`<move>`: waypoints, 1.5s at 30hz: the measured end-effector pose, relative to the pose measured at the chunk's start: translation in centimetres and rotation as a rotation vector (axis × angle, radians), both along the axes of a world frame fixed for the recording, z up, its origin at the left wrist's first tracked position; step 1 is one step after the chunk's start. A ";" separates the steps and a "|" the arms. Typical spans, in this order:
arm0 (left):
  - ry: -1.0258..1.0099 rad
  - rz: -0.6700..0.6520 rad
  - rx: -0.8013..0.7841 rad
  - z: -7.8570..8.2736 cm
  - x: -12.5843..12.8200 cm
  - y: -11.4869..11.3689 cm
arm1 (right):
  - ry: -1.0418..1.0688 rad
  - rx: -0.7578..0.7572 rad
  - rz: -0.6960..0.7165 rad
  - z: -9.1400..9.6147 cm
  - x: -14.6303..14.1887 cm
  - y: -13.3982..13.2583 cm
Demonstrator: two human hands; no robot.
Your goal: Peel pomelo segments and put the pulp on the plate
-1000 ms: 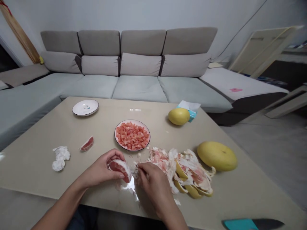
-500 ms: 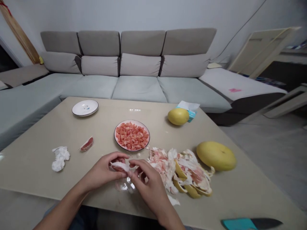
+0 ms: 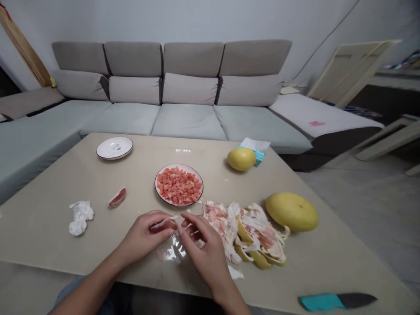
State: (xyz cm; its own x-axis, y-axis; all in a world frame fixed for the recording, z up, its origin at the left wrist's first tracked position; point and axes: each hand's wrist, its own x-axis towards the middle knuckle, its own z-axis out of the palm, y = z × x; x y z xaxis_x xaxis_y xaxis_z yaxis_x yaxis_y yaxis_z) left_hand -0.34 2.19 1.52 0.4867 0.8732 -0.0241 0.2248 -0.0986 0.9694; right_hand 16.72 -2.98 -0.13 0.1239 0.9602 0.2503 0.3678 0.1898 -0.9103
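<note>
The left hand [image 3: 144, 234] and right hand [image 3: 203, 249] both grip a pomelo segment [image 3: 164, 225], fingers closed on it. Its long axis lies roughly level, pointing sideways toward the right hand, above the table [image 3: 39, 218], between the plate of diced pulp [image 3: 179, 185] and the body, just left of the peel heap [image 3: 244, 236].

Coral-pink pulp [image 3: 179, 187] is heaped on a white, dark-rimmed plate [image 3: 179, 165] at centre. A pink segment [image 3: 163, 225] edged with white is held below it. White, pink-flecked peel [image 3: 244, 236] with yellow rind is piled lower right, beside a yellow pomelo [image 3: 292, 211]. A knife [image 3: 337, 301] is coloured teal and black.
</note>
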 end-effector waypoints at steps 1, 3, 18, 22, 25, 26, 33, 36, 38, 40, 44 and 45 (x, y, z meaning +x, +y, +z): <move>0.030 -0.021 0.023 0.0 0.0 -0.1 | -0.010 0.040 -0.001 0.0 0.1 0.0; 0.068 -0.068 0.048 0.0 0.1 -0.2 | -0.051 0.127 0.022 0.1 0.2 -0.1; -0.093 0.071 -0.180 0.2 0.2 0.0 | -0.210 0.065 0.097 0.4 0.4 -0.5; -0.067 0.032 -0.167 -0.2 0.0 -0.1 | -0.215 0.019 0.118 0.5 -0.1 -0.6; -0.069 0.001 -0.176 -0.4 -0.4 0.0 | -0.154 -0.027 0.135 0.7 -0.1 -0.5; -0.071 -0.006 -0.185 -0.3 -0.6 0.1 | -0.121 -0.050 0.128 0.8 0.0 -0.5; -0.067 0.015 -0.193 -0.1 -0.8 0.3 | 0.091 -0.209 0.120 1.0 0.2 -0.2; -0.066 0.014 -0.193 -0.2 -0.5 0.2 | 0.063 -0.207 0.099 0.7 -0.1 -0.2; -0.059 0.018 -0.188 -0.3 -0.4 0.1 | 0.059 -0.217 0.084 0.5 -0.2 -0.2; -0.045 0.024 -0.176 -0.4 -0.3 0.0 | 0.085 -0.245 0.093 0.4 -0.3 -0.2; 0.003 0.021 -0.130 -0.4 -0.4 0.0 | 0.109 -0.269 0.132 0.4 -0.3 -0.2; 0.015 0.010 -0.124 -0.4 -0.4 -0.1 | 0.103 -0.264 0.133 0.4 -0.3 -0.2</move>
State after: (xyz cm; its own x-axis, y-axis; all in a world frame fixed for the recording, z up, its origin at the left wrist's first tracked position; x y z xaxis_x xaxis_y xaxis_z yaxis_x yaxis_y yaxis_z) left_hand -0.74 2.14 1.09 0.4765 0.8680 -0.1397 0.2402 0.0243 0.9704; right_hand 16.43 -3.19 0.24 0.0049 0.9998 -0.0168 0.2591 -0.0175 -0.9657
